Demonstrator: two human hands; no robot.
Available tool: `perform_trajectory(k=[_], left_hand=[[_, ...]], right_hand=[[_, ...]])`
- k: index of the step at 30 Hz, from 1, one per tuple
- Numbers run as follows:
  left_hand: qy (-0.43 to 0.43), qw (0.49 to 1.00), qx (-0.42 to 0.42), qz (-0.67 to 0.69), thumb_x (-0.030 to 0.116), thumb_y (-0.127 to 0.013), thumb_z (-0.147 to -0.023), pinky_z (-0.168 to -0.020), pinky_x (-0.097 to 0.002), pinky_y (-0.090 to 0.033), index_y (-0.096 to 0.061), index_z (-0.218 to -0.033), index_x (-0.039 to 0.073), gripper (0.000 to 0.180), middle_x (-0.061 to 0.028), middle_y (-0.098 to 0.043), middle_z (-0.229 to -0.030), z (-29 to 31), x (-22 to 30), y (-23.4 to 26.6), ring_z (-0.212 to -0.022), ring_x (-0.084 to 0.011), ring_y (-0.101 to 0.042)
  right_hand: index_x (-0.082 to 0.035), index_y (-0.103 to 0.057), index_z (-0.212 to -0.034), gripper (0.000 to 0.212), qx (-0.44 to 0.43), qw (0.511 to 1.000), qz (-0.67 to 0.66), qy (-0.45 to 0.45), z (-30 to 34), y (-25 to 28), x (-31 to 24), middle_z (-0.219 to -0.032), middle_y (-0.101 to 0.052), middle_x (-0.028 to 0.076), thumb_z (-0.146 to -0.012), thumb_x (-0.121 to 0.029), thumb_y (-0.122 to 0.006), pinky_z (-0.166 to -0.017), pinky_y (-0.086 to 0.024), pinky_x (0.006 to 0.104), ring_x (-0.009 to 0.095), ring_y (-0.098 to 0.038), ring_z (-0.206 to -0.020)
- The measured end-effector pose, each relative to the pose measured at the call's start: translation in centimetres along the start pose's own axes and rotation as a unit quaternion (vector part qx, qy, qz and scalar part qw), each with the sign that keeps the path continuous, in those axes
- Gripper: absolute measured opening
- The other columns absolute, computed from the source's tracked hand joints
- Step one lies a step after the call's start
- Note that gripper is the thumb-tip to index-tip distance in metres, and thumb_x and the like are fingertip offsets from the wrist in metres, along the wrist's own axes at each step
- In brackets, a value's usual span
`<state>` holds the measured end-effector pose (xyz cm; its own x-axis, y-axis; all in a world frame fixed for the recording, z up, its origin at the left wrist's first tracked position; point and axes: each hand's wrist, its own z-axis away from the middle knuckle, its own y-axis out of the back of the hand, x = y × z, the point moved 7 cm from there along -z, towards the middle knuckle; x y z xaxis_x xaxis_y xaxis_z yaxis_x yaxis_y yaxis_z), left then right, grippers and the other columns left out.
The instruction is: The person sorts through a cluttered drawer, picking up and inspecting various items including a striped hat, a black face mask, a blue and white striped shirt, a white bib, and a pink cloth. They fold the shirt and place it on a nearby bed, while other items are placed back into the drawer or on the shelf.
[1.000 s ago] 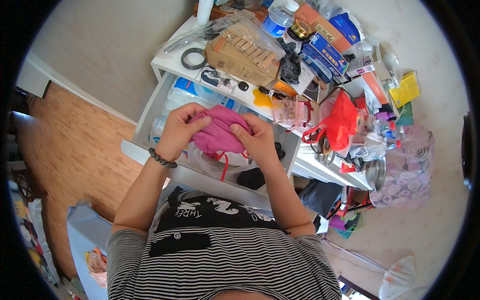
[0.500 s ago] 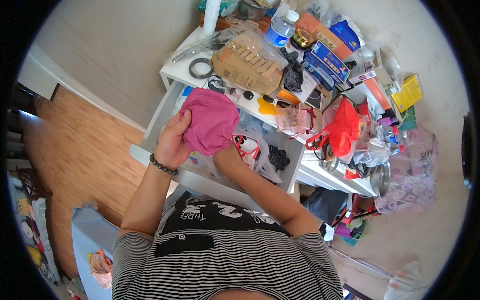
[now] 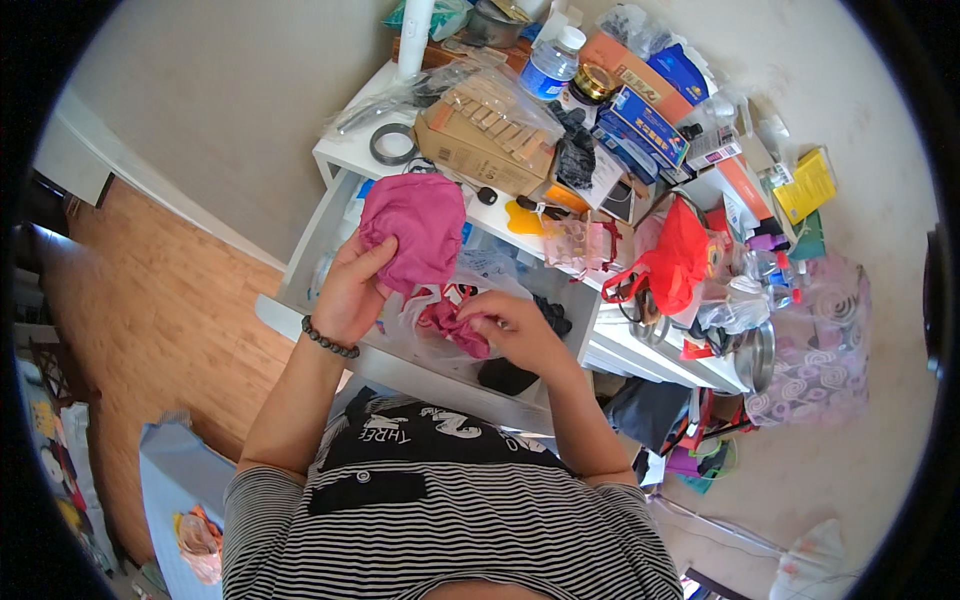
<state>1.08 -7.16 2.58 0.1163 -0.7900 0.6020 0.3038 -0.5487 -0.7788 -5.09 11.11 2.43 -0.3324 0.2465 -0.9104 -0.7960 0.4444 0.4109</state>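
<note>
A magenta cloth piece (image 3: 413, 228), gathered and puffed out, is gripped by my left hand (image 3: 350, 290), its thumb pressed on the near side. Slightly lower and to the right, my right hand (image 3: 520, 328) pinches a second, crumpled magenta cloth (image 3: 465, 335) between thumb and fingers. This second cloth hangs over a translucent plastic bag (image 3: 425, 345) in the pulled-out white drawer (image 3: 490, 392). A red-and-white item shows partly behind the cloth in the bag. Dark items (image 3: 508, 377) lie at the right of the drawer.
The white cabinet top behind the drawer is crowded: a tape roll (image 3: 393, 145), a cardboard box (image 3: 480, 160), a water bottle (image 3: 552, 64), blue boxes (image 3: 640, 130) and a red bag (image 3: 675, 265). Wooden floor (image 3: 170, 300) and a pale blue surface (image 3: 185, 470) lie to the left.
My right hand has come out from behind the first cloth and moved right, with the second magenta cloth now showing in its fingers. My left hand has shifted slightly, still holding the first cloth.
</note>
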Motion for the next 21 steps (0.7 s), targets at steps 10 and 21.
perform_trajectory(k=[10,21], left_hand=[[-0.004,0.996,-0.031,-0.080,0.009,-0.058,-0.090,-0.098,-0.0331,-0.043,-0.040,-0.132,0.002,0.046,-0.0085,-0.052,-0.127,-0.4,-0.4,-1.7,-0.115,-0.0186,-0.053],[0.027,0.974,-0.055,-0.216,0.000,-0.072,-0.077,-0.097,-0.0294,-0.043,-0.042,-0.132,0.002,0.062,-0.0066,-0.056,-0.123,0.2,-2.7,-2.9,-0.113,-0.0141,-0.054]], right_hand=[[0.001,-0.056,-0.106,0.022,0.123,0.828,-0.546,0.005,0.8,3.3,-0.9,-0.104,-0.060,0.006,-0.086,0.009,-0.053,-0.088,-0.046,0.0278,0.014,-0.058,-0.097],[-0.002,-0.059,-0.099,0.012,0.234,0.881,-0.410,-0.037,-1.3,3.3,-0.4,-0.094,-0.064,0.005,-0.088,0.000,-0.057,-0.077,-0.049,0.0242,0.011,-0.061,-0.083]])
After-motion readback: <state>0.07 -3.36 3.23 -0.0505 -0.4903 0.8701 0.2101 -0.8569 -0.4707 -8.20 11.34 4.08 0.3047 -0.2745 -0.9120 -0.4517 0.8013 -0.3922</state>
